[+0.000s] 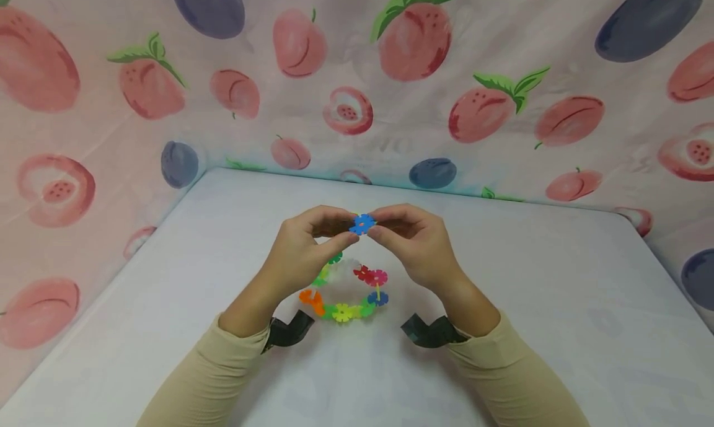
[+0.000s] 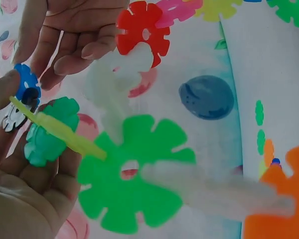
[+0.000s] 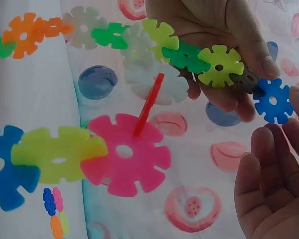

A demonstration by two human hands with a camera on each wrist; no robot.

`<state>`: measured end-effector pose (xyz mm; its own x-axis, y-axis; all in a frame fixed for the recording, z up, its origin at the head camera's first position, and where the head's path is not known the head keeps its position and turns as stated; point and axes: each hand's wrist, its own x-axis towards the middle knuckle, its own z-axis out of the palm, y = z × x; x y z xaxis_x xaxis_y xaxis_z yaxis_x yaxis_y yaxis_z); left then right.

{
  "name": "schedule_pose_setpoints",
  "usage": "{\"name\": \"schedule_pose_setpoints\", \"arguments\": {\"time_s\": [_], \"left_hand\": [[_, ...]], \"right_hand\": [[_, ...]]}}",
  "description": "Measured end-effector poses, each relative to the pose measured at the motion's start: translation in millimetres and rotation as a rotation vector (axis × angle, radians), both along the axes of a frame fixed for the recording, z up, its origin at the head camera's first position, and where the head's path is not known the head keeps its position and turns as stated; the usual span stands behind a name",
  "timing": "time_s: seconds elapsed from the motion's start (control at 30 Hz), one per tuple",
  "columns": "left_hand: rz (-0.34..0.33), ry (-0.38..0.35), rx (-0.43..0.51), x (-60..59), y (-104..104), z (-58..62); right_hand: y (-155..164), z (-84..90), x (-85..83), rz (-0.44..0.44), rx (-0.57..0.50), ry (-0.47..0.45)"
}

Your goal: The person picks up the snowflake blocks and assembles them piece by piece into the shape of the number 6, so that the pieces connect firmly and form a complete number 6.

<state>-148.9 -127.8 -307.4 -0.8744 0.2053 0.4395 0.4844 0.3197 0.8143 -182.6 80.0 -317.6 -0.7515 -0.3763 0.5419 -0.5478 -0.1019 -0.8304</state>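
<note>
Both hands pinching: left hand point(image 1: 304, 250) gripping snowflake-disc chain point(image 1: 343, 290), right hand point(image 1: 415, 244) pinching blue disc point(image 1: 362, 224). Probably light, stiff plastic; holding by edges.

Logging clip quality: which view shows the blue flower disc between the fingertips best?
The right wrist view: the blue disc shows face-on, notches and centre hole clear. The head view shows it small, pinched between left hand and right hand. The left wrist view shows it partly hidden.
</note>
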Motion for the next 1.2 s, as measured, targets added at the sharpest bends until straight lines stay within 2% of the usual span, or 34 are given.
{"name": "schedule_pose_setpoints", "arguments": {"time_s": [0.23,0.4,0.5,0.6,0.7,0.83,1.03,1.1,1.2], "left_hand": [[-0.005,0.021,0.003,1.5,-2.8,0.1],[0.002,0.027,-0.025,0.6,-8.7,3.5],[-0.010,0.015,-0.061,-0.6,-14.8,6.7],[-0.014,0.005,-0.097,-1.3,-22.5,10.4],[-0.010,-0.012,-0.116,-1.1,-29.3,13.4],[-0.012,-0.049,-0.109,-0.1,-33.9,15.0],[-0.018,-0.066,-0.104,0.1,-34.9,16.5],[-0.020,-0.073,-0.107,-0.4,-34.8,16.6],[-0.023,-0.078,-0.107,-0.7,-35.0,16.6]], "right_hand": [[-3.6,0.0,1.2,0.013,0.033,0.031],[0.9,-1.5,-4.9,-0.079,0.126,0.012],[3.9,-5.3,-17.0,-0.164,0.280,-0.042],[4.1,-12.1,-37.6,-0.227,0.514,-0.085],[3.6,-22.2,-62.7,-0.246,0.727,-0.131],[7.7,-40.7,-92.9,-0.235,0.936,-0.194],[12.2,-61.4,-115.6,-0.219,1.106,-0.306],[11.6,-66.1,-119.1,-0.221,1.146,-0.306],[9.0,-70.4,-121.8,-0.225,1.183,-0.246]]}}
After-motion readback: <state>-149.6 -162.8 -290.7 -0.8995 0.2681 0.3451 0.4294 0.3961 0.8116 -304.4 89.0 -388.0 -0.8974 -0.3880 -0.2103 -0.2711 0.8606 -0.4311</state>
